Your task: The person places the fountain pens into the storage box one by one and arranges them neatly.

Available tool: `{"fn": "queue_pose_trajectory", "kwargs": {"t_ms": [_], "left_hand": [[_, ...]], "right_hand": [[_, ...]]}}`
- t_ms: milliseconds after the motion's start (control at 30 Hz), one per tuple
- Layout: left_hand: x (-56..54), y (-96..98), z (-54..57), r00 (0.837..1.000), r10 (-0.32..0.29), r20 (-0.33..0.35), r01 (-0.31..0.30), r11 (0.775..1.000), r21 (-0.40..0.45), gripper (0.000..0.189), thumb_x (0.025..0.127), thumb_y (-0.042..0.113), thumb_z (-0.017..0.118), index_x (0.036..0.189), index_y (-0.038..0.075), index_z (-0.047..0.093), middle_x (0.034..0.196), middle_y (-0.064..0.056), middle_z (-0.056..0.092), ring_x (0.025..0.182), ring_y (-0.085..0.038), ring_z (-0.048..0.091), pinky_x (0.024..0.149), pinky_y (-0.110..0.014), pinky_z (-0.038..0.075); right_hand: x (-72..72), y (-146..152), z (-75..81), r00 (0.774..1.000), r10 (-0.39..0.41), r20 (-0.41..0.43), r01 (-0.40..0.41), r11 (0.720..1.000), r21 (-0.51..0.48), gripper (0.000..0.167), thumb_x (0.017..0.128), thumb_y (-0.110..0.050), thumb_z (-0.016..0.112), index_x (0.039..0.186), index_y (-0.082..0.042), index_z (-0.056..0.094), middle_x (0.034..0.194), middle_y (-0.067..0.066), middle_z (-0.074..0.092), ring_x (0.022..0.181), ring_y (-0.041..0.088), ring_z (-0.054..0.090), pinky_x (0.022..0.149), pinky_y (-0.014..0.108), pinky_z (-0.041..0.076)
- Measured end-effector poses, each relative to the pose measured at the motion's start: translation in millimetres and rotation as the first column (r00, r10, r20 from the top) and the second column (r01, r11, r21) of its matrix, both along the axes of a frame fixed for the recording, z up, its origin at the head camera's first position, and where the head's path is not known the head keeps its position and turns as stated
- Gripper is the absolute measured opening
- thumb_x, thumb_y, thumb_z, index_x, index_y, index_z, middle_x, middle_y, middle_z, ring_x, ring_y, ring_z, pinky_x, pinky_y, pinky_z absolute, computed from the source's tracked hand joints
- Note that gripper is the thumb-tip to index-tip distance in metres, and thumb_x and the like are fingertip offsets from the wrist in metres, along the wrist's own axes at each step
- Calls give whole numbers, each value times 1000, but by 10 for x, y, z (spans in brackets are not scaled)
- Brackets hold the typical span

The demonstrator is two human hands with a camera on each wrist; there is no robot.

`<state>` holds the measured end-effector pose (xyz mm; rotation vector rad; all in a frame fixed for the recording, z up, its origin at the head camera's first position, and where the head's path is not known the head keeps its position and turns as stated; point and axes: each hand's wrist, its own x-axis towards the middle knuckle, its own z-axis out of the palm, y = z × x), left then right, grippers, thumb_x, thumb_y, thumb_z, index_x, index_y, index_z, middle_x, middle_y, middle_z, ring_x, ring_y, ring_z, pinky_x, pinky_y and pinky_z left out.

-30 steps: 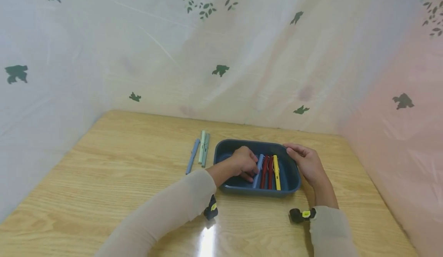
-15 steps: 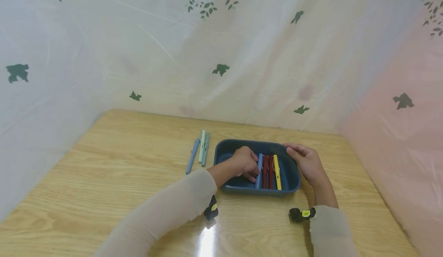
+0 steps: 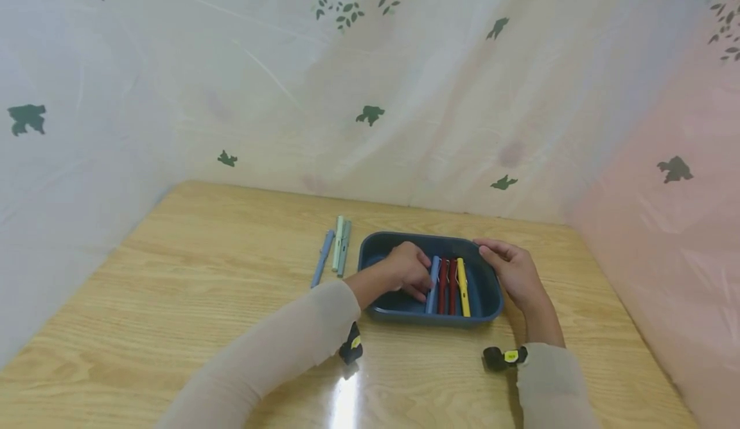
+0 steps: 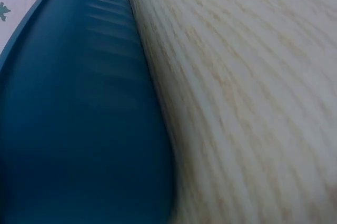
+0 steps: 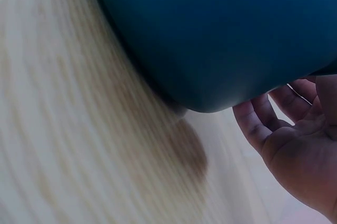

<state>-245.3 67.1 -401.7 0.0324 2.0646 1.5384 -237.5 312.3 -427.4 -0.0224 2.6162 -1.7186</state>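
My left hand (image 3: 409, 271) reaches into a dark blue rectangular box (image 3: 399, 317), fingers bent, its fingertips against the left side of a blue pen (image 3: 434, 281). I cannot tell whether it pinches the pen. Right of that pen lie two dark red pens (image 3: 443, 286) and a yellow pen (image 3: 463, 288), side by side. My right hand (image 3: 513, 273) rests at the box's far right corner. In the right wrist view, its fingers (image 5: 253, 121) lie loosely along the outer wall (image 5: 210, 40). The left wrist view shows only the box's wall (image 4: 89, 103) and the tabletop.
Left of the box, a greyish-blue pen (image 3: 322, 259), a pale green pen (image 3: 338, 243) and a grey-green pen (image 3: 343, 249) lie on the wooden table (image 3: 191, 300). A pale curtain (image 3: 289, 127) with printed birds and leaves hangs behind and at both sides.
The blue pen's near end has shifted slightly right, so the pen now lies straighter beside the red ones; my left fingers moved slightly with it. The right hand has stayed at the box's corner.
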Motion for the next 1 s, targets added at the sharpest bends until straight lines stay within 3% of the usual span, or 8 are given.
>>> {"fn": "queue_pose_trajectory", "kwargs": {"t_ms": [167, 600, 1000], "left_hand": [[-37, -86, 59, 999, -37, -19, 38, 998, 51, 43, 83, -18, 71, 123, -5, 61, 86, -22, 71, 76, -32, 73, 64, -37, 65], [-98, -471, 445, 987, -94, -132, 106, 991, 82, 44, 92, -14, 59, 135, -11, 54, 113, -34, 69, 109, -49, 66, 64, -35, 65], [-212, -898, 544, 981, -74, -179, 72, 997, -17, 42, 91, -11, 58, 132, -5, 54, 116, -32, 68, 96, -39, 69, 67, -35, 65]], "right_hand": [[16, -11, 7, 1000, 7, 1, -7, 1000, -8, 54, 104, -41, 59, 141, -2, 59, 150, 16, 53, 113, 0, 59, 90, 15, 54], [57, -22, 30, 1000, 2, 9, -2, 1000, -11, 54, 104, -41, 58, 142, -2, 59, 150, 16, 52, 116, 2, 58, 91, 14, 54], [86, -25, 14, 1000, -10, 14, 10, 1000, -7, 55, 104, -42, 58, 142, -3, 59, 151, 14, 52, 120, 3, 56, 91, 13, 52]]}}
